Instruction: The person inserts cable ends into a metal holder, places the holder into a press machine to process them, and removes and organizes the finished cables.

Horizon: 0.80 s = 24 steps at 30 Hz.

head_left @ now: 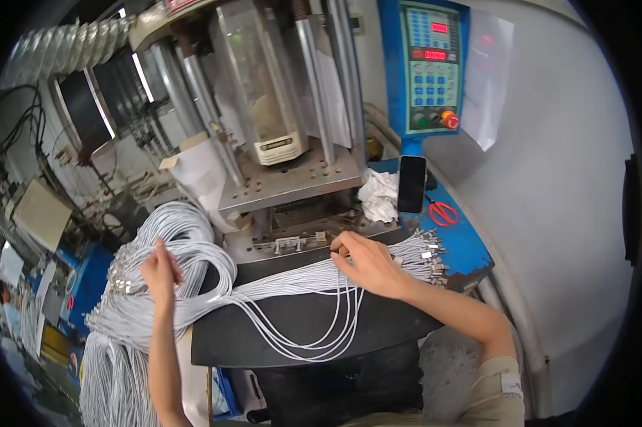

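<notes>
My left hand (161, 274) is over the thick coil of white cables (182, 228) on the left, one finger pointing up and the others partly bent. Nothing shows between its fingers. On the right, my right hand (369, 263) has its fingers curled in a pinch at the front of the machine. Several white cables (328, 334) hang in a loop from beneath it over the black mat (257, 331). Its fingertips partly hide what they grip. A long bundle of white cables (285, 283) runs under that hand to metal-tipped connector ends (428, 260).
The press machine (292, 186) rises behind the mat, with a metal fixture (290, 244) at its base. A phone (411, 183), white crumpled cloth (379, 196) and red-handled scissors (443, 213) are at the right. Above them stands a blue control panel (429, 71). More cables (114, 384) hang at lower left.
</notes>
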Each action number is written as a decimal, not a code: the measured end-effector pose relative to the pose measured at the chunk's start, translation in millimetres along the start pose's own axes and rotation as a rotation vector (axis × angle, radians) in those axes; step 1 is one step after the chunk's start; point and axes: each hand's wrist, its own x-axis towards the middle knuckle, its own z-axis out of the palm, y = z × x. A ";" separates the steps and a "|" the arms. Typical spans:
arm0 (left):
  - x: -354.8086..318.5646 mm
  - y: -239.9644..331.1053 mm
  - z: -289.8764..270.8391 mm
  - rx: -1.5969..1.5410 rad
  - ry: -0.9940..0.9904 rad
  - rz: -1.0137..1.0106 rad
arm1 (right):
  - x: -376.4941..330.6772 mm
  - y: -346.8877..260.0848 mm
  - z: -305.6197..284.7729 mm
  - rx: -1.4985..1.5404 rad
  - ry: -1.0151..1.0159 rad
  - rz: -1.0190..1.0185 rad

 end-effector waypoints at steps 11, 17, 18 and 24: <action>-133.3 219.4 205.1 -1.702 -0.631 0.195 | -44.0 16.9 14.5 0.197 0.470 -0.048; -128.4 233.7 230.8 -1.782 -0.563 -0.055 | -43.4 25.4 7.0 0.246 0.591 0.003; -125.5 230.0 231.4 -1.808 -0.605 -0.069 | -46.2 26.3 4.5 0.232 0.587 0.001; -130.6 224.3 224.2 -1.663 -0.448 0.075 | -52.7 18.2 6.6 0.293 0.556 0.088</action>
